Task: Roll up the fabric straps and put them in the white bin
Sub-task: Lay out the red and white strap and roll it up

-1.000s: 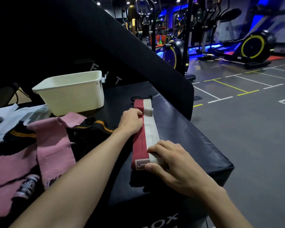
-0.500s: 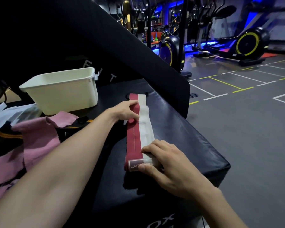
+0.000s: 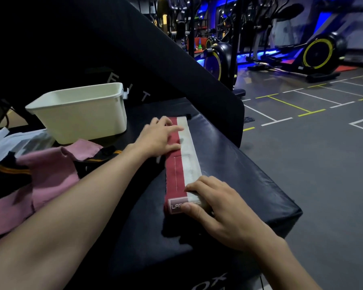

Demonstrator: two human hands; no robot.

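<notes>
A: Where is the strap (image 3: 181, 162) found?

B: It is laid lengthwise on the black padded box (image 3: 249, 185), running away from the viewer. The white bin (image 3: 82, 120) is seen standing to the left of its far end, apart from it.

A: Appearance?

B: Two colours are noted along its length: dark red on the left half, off-white on the right. A line of stitching is visible on the red half. The near end is curled into a small roll, where a label with pale lettering is partly covered; only "LAR" can be read.

A: Left hand (image 3: 158, 138)?

B: It is laid flat on the far part of the strap, fingers straight and spread, nothing grasped.

A: Right hand (image 3: 218, 204)?

B: The rolled near end is held by it, fingers curled over the top and the thumb pressed against the label face.

A: Other items?

B: Pink fabric (image 3: 48, 174) and a black strap with orange stripes (image 3: 105, 158) are recorded lying left of the forearm. Exercise bikes (image 3: 319, 53) are seen behind.
</notes>
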